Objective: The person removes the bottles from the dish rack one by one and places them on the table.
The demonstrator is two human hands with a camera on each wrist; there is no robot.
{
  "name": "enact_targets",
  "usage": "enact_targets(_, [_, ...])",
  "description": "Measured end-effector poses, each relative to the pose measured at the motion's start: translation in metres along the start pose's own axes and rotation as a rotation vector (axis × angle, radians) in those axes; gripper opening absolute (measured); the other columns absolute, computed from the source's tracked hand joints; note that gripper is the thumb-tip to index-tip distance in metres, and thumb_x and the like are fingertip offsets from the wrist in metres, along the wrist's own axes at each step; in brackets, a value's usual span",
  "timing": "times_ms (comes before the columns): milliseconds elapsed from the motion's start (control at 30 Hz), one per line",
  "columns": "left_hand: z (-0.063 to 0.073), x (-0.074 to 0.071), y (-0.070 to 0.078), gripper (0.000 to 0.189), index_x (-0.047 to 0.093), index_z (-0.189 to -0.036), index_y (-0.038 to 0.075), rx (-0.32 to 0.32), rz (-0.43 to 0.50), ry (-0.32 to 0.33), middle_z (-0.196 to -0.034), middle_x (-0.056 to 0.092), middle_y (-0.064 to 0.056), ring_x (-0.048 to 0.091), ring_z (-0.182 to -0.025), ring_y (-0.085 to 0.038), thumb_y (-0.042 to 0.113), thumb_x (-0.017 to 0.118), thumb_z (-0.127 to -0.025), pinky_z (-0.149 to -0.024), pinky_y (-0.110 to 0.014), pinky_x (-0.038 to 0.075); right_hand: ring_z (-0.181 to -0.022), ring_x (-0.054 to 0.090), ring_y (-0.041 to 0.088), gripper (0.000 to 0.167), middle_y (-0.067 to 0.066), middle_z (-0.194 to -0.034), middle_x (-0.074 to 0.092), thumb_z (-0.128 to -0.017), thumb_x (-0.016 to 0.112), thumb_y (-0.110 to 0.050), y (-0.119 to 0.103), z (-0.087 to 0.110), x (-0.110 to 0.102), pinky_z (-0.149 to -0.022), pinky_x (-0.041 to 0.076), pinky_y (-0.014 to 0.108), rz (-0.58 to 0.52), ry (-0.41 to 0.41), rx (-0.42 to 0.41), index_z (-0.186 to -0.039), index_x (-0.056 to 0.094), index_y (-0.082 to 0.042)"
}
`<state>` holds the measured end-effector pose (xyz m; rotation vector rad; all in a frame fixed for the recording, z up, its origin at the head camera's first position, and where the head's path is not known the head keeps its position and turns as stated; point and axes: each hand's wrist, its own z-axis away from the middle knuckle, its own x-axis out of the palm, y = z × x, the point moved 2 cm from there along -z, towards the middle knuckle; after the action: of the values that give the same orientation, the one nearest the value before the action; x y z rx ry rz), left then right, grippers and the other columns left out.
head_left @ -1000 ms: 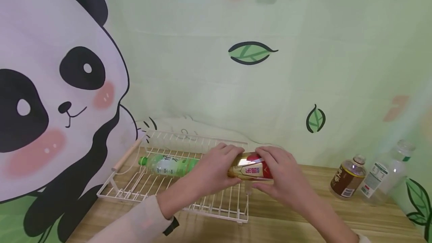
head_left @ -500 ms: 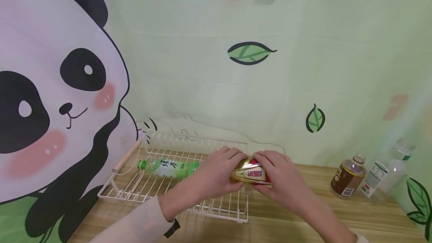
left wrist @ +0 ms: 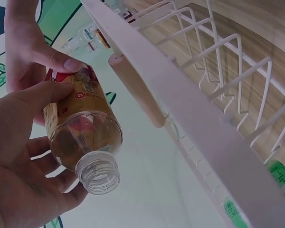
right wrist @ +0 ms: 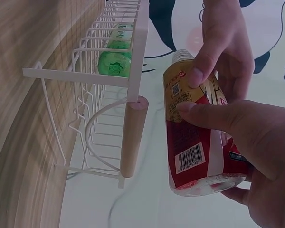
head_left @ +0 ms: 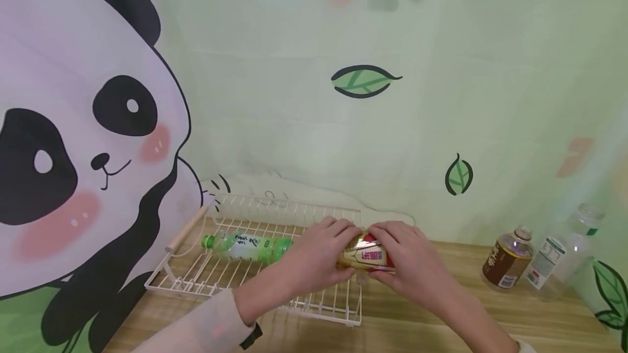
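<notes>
A plastic bottle (head_left: 365,256) with a gold and red label lies sideways above the right part of a white wire rack (head_left: 324,318). My left hand (head_left: 318,252) grips its neck half, and my right hand (head_left: 404,259) holds the base half. In the left wrist view, the bottle (left wrist: 80,102) shows a clear threaded mouth without a cap. The right wrist view has the bottle's barcode side (right wrist: 192,154), with both thumbs pressed on the label. Left of my hands, a green-capped bottle (head_left: 245,247) lies on the rack wires, its right end close to my left hand.
On the wooden table (head_left: 422,315), to the right, a brown-labelled bottle (head_left: 507,259) stands upright beside a clear bottle (head_left: 551,260). The rack has a wooden handle (head_left: 187,227) at its left end. A panda-printed cloth (head_left: 275,97) hangs behind.
Both hands have lowered slightly with the gold and red bottle, and less of its label shows between them. The green-capped bottle has rolled, turning its dark lettering into view.
</notes>
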<state>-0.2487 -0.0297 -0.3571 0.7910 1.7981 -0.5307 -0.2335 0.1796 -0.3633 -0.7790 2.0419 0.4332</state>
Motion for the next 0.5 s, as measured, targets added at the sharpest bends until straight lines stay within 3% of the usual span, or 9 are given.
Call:
enact_targets(333, [-0.0041,-0.001,0.0009,0.07,0.059,-0.147,0.013,0.007,-0.016,0.013,-0.142,0.064,0.0,0.059,-0.124,-0.018,0.042,0.087,-0.09,-0.11,-0.032,0.052,-0.12,0.062,0.027,0.075,0.006,-0.129,0.067,-0.07,0.103,-0.032,0.006,0.0005,-0.0011,-0.099,0.057,0.051,0.02,0.032,-0.045,-0.131,0.068,-0.006])
enact_targets(500, [-0.0076,-0.0002,0.0024,0.071,0.058,-0.147,0.012,0.015,-0.009,0.056,-0.144,0.063,-0.001,0.059,-0.126,-0.019,0.04,0.089,-0.089,-0.111,-0.032,0.052,-0.12,0.061,0.029,0.077,0.007,-0.128,0.068,-0.069,0.103,-0.034,0.0073,0.0003,-0.0062,-0.097,0.056,0.05,0.098,0.05,-0.073,-0.131,0.068,-0.004])
